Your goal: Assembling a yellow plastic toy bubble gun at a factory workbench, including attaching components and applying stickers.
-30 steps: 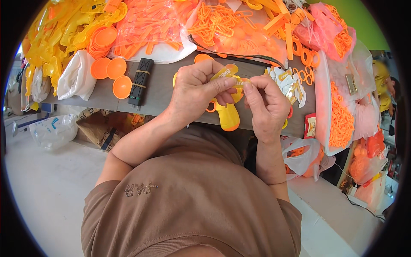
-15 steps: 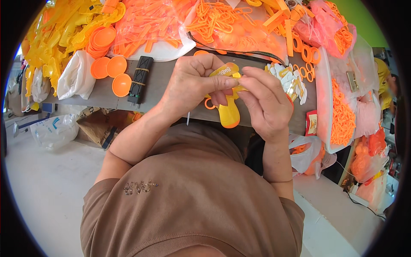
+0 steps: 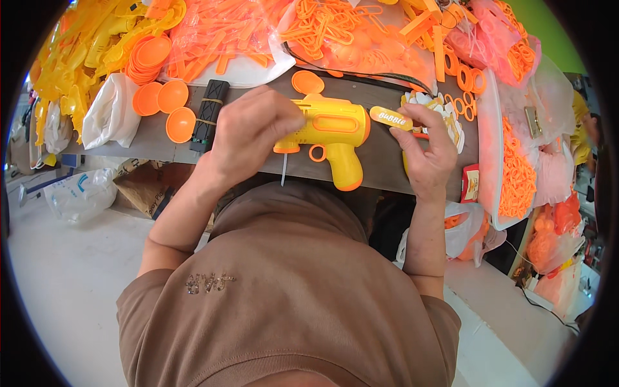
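Observation:
A yellow toy gun [image 3: 332,124] with orange trim lies on its side at the table's near edge, its grip pointing toward me. A thin whitish tube [image 3: 284,169] hangs down from its left part. My left hand [image 3: 251,129] is closed, its fingertips pressed together over the gun's left end; whatever is pinched there is hidden. Between thumb and fingers of my right hand [image 3: 429,145] is a small yellow oval sticker [image 3: 391,119] with white lettering, held just right of the gun.
White-and-yellow cut pieces [image 3: 445,116] lie behind my right hand. Orange discs [image 3: 173,97] and a black banded bar [image 3: 207,116] sit at left. Heaps of yellow shells [image 3: 97,51] and orange parts [image 3: 225,32] fill the back; a clear bin [image 3: 491,161] stands at right.
My hands, together over the gun before, have moved apart. The right has gone right with the yellow sticker; the left has shifted left, uncovering most of the gun.

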Available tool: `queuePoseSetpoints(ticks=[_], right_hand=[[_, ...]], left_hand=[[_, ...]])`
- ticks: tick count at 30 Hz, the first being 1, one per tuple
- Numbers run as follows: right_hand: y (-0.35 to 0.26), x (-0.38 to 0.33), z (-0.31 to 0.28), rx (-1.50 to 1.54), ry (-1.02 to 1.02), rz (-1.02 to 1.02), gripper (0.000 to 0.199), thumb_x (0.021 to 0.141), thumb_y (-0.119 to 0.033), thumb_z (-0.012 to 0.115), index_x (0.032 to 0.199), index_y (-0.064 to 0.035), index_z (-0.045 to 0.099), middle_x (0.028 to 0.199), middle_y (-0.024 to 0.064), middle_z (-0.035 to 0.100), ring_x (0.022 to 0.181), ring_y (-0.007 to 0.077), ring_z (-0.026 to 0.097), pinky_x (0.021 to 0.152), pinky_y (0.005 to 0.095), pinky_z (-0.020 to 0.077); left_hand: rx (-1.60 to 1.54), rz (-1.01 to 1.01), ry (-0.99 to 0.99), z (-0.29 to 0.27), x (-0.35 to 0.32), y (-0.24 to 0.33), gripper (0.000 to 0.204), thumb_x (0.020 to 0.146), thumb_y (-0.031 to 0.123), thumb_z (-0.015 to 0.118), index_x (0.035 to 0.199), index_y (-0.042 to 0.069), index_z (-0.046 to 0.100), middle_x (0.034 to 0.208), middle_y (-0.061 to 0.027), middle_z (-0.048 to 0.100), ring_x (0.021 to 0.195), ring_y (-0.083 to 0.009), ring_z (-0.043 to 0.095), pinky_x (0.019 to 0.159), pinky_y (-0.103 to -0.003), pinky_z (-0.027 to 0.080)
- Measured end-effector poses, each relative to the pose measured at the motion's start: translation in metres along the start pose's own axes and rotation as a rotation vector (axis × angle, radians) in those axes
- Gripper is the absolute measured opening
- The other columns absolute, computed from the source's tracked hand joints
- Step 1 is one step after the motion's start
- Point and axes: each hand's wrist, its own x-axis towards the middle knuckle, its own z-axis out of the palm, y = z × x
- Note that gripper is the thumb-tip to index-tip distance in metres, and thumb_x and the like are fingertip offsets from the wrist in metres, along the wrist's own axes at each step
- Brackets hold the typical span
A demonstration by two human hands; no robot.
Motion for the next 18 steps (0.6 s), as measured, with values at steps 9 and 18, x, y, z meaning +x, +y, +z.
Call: queuePoseSetpoints(ticks=[9,18], right_hand=[[0.002,-0.005,0.025,0.090,-0.080,0.004,0.043,0.070,0.007,0.072,0.111,-0.0012,0.059,0.095,0.0082,0.065,0.087,0.0176,0.062,0.081,0.0287,0.0484],[-0.012,-0.001,0.049,0.040,-0.088,-0.052,0.044,0.070,0.005,0.073,0.111,-0.0019,0.059,0.094,0.0097,0.066,0.090,0.0219,0.062,0.082,0.0310,0.0471]], left_hand=[[0.331,0.428,-0.241,0.010,-0.015,-0.024,0.018,0.069,0.013,0.073,0.073,0.002,0.060,0.122,-0.0102,0.059,0.115,-0.0332,0.053,0.095,-0.049,0.041],[0.330,0.486,-0.222,0.010,-0.016,-0.033,0.018,0.068,0.014,0.073,0.072,0.003,0.059,0.122,-0.0072,0.060,0.115,-0.0319,0.053,0.095,-0.046,0.042]])
